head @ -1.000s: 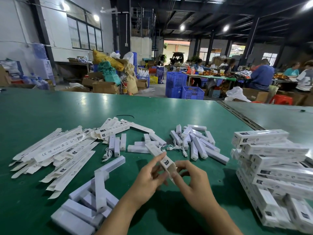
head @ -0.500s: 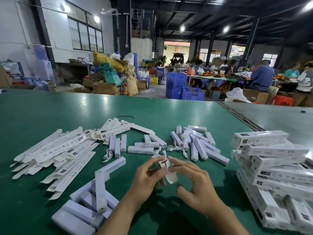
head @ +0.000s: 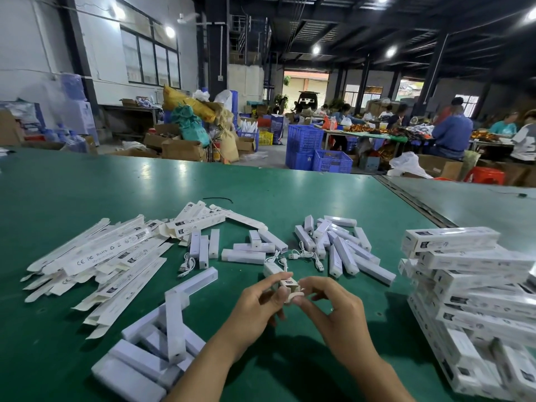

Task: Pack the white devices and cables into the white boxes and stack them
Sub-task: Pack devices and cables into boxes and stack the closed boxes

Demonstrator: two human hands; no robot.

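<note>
On the green table (head: 87, 184), the big heap of packed white cardboard boxes (head: 475, 288) at the right is sitting unevenly, so one careless addition could be toppling it. Nearer, left hand (head: 255, 306) and right hand (head: 333, 309) are both pinching one slim white carton (head: 287, 283) end-on, curling round its small end flap (head: 294, 295); a rushed tuck risks creasing it.

The one camera sat on the person's head and looked forward and down, close over the table (head: 87, 192).
</note>
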